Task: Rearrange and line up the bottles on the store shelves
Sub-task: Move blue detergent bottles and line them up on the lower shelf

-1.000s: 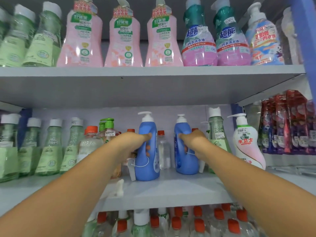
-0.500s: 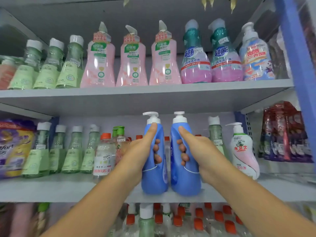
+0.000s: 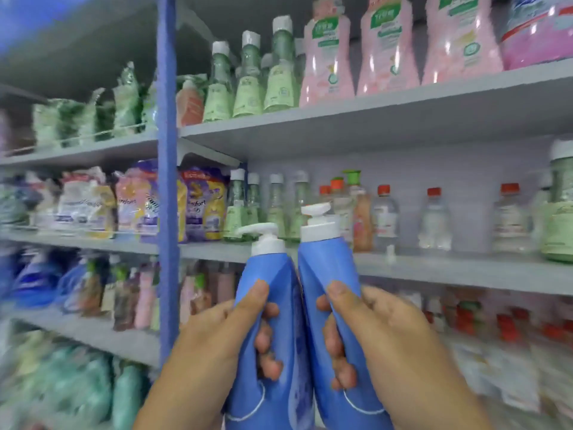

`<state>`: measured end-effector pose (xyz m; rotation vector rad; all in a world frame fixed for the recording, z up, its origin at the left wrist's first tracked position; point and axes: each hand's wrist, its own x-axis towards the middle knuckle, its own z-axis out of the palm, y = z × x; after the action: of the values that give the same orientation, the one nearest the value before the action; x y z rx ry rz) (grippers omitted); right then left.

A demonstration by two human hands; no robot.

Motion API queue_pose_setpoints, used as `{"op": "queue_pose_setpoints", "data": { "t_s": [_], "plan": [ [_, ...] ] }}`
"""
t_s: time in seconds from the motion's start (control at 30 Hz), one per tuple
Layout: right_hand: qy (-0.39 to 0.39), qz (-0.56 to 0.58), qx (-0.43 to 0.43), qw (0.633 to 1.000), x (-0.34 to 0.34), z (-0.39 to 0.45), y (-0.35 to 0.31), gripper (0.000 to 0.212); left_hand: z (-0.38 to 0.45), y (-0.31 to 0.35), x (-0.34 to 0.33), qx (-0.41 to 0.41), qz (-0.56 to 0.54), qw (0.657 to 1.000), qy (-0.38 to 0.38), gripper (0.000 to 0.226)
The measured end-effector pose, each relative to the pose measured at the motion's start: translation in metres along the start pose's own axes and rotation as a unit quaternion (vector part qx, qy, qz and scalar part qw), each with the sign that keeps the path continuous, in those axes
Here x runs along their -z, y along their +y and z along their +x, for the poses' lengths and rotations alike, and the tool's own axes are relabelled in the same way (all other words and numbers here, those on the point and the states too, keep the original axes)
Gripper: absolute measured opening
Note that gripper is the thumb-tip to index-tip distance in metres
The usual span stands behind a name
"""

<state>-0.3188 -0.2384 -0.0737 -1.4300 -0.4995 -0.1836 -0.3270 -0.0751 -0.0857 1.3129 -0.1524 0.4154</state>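
Setting: a store aisle of grey metal shelves (image 3: pixel 403 119) with a blue upright post (image 3: pixel 167 181) at the left; the left and lower parts of the view are smeared by blur.
Top shelf: pink pump bottles (image 3: pixel 386 48) stand in a row, with pale green white-capped bottles (image 3: pixel 248 79) to their left.
Middle shelf: clear bottles with red caps (image 3: pixel 434 221) stand spaced apart along the back; purple and yellow refill pouches (image 3: pixel 201 203) lie near the post.
Lower shelves: packs and bottles too blurred to name.
Left blue bottle (image 3: pixel 273 336): held in the air in front of the middle shelf edge, upright with a slight lean to the right, white pump nozzle pointing left.
Right blue bottle (image 3: pixel 335 305): held just beside the other, its body touching it lower down, its pump sitting a little higher.
Left hand (image 3: pixel 217 346): grip clamped on the left blue bottle, thumb up the near face, fingers curled through the handle gap.
Right hand (image 3: pixel 387 336): grip clamped on the right blue bottle in the same way, thumb on the near face, fingertips showing at the handle.
Position of both: neither bottle rests on any shelf.
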Motion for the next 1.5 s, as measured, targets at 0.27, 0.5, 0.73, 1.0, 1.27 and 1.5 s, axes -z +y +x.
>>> {"op": "queue_pose_setpoints", "data": {
  "t_s": [0.27,0.5,0.73,1.0,1.27,1.5],
  "plan": [
    [-0.018,0.119,-0.124,0.985,-0.229,0.005,0.149,0.035,-0.027,-0.027,0.263,0.042,0.082,0.987,0.132,0.063],
    [-0.071,0.113,-0.172,0.976,-0.391,0.033,0.212,0.027,-0.008,-0.026,0.431,0.066,0.148,0.965,0.208,0.039],
    [-0.135,0.080,-0.169,0.973,-0.500,0.107,0.261,0.041,0.075,-0.042,0.546,0.056,0.170,0.952,0.248,0.036],
    [-0.107,0.086,-0.126,0.982,-0.590,0.255,0.329,0.037,0.240,-0.058,0.641,0.030,0.176,0.953,0.246,0.040],
    [0.012,0.059,-0.081,0.995,-0.644,0.378,0.375,0.033,0.392,-0.073,0.698,0.006,0.157,0.972,0.175,0.045],
    [0.137,-0.042,-0.067,0.987,-0.672,0.429,0.434,0.034,0.480,-0.118,0.753,0.027,0.140,0.990,0.009,0.046]
  ]
}}
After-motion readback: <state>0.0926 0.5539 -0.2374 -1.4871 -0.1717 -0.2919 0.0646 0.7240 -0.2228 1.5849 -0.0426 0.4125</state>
